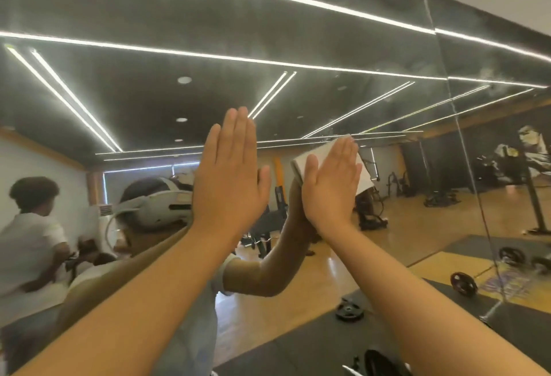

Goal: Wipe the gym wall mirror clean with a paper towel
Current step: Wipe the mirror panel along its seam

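The paper towel [307, 163] is a white, folded, flat pad that lies against the gym wall mirror [268, 33], at about the middle height of the view and to the right of centre. It sits tilted: its upper edge climbs toward the right, and one corner points up past the fingertips. Most of the pad is covered, so its long axis I cannot tell for sure.

The right hand [331, 185] presses the towel flat on the glass. Its fingers [343, 153] are straight and close together, leaning up and a little to the right; they do not curl around the towel, and the thumb lies along the towel's left edge. The forearm comes up from the lower right.

The left hand [229, 179] is just beside it, apart from the towel, with the palm laid on the bare glass, fingers straight, released, pointing upward.

In the glass there are bright ceiling light strips [208, 55], a second person [32, 226] at the left, and a weight plate [463, 284] on the floor.
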